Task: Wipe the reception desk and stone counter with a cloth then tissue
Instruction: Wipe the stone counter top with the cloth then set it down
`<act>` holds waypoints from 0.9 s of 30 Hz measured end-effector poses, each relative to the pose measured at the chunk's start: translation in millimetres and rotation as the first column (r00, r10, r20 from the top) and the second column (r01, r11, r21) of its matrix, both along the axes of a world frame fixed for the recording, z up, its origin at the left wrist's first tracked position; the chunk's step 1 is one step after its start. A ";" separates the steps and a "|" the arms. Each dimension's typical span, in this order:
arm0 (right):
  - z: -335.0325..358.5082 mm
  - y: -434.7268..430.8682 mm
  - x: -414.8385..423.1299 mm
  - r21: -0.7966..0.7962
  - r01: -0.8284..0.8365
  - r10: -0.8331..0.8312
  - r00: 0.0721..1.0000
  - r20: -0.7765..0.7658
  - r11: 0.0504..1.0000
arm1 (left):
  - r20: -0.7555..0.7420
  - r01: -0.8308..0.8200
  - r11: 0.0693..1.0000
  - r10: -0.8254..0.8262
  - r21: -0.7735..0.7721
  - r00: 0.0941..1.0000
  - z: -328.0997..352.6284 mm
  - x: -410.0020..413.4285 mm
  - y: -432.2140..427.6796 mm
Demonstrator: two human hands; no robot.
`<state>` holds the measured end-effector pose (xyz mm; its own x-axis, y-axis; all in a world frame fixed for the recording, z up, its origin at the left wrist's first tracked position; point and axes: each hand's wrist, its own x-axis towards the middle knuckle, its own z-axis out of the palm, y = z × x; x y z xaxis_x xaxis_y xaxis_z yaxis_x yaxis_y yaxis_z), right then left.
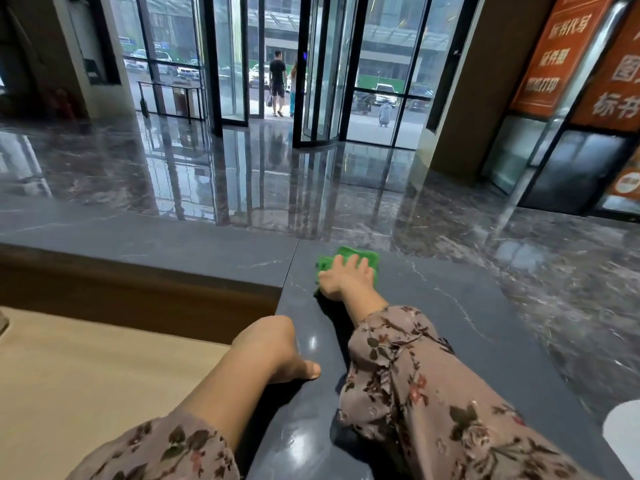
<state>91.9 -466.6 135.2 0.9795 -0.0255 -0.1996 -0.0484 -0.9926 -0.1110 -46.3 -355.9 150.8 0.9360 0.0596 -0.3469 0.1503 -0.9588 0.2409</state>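
Note:
A green cloth lies flat on the dark stone counter near its far edge. My right hand presses down on the cloth with fingers spread, arm stretched forward in a floral sleeve. My left hand grips the counter's near inner edge, thumb on top of the stone and fingers hidden below it. To the left and lower down sits the beige reception desk surface. No tissue is visible.
A seam splits the stone counter into two slabs. A white rounded object sits at the right edge on the counter. Beyond the counter lie a glossy marble lobby floor, glass doors and people outside.

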 end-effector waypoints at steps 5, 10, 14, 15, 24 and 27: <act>-4.9 43.7 8.9 0.007 -0.359 0.359 0.933 -0.008 0.933 | -0.037 0.013 1.000 -0.013 0.017 0.999 6.3 0.3 -2.6; -3.5 18.8 19.6 0.035 -0.457 0.458 0.889 -0.010 0.889 | -0.086 0.003 1.000 -0.002 0.012 0.996 9.3 7.0 -5.7; -7.9 -38.5 40.8 0.000 -0.325 0.325 0.946 -0.004 0.946 | -0.099 -0.033 0.999 0.032 -0.007 0.995 6.2 4.7 -3.8; -8.5 -58.0 44.8 -0.018 -0.279 0.279 0.960 0.004 0.960 | -0.097 -0.039 0.999 0.037 -0.010 0.995 5.8 3.8 -3.7; -7.7 -208.2 31.1 -0.109 0.141 -0.140 0.990 0.017 0.984 | -0.060 0.004 1.000 -0.004 -0.002 0.998 8.8 -3.6 -3.1; -8.0 -205.4 26.4 -0.111 0.224 -0.224 0.975 0.011 0.968 | -0.060 0.022 1.000 -0.023 -0.013 0.998 -0.4 -10.6 -0.3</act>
<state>118.3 -672.0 127.2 0.9461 -0.2663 -0.1845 -0.2710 -0.9626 -0.0004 -56.9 -356.2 150.4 0.9146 0.0340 -0.4030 0.1430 -0.9593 0.2436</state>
